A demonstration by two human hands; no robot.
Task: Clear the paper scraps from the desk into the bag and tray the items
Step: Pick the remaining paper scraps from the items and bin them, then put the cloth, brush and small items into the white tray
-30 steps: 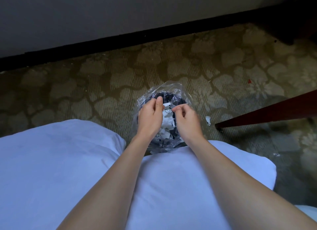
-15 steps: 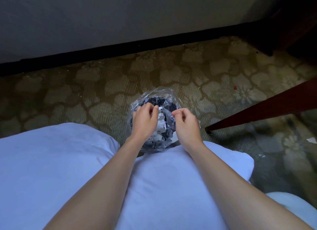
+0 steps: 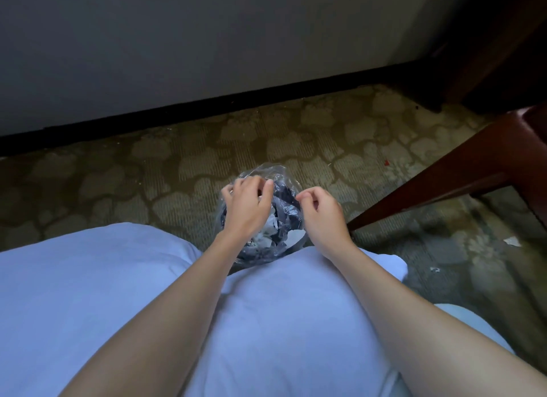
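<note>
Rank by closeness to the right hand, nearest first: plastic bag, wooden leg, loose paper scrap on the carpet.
1. plastic bag, against the right hand, leftward
2. wooden leg, just right
3. paper scrap, far right on carpet

Dim bluish light; deepest shadow at two o'clock; faint glare on bag (image 3: 268,171); edges soft, bowed.

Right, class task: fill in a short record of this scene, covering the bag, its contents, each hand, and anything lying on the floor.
Bag: clear bag, mouth open, standing on the carpet
Contents: white paper scraps
Left hand: grips the bag's left rim
Right hand: fingers curled at the right rim; grip unclear
Floor: loose scrap, right of the wooden leg
</note>
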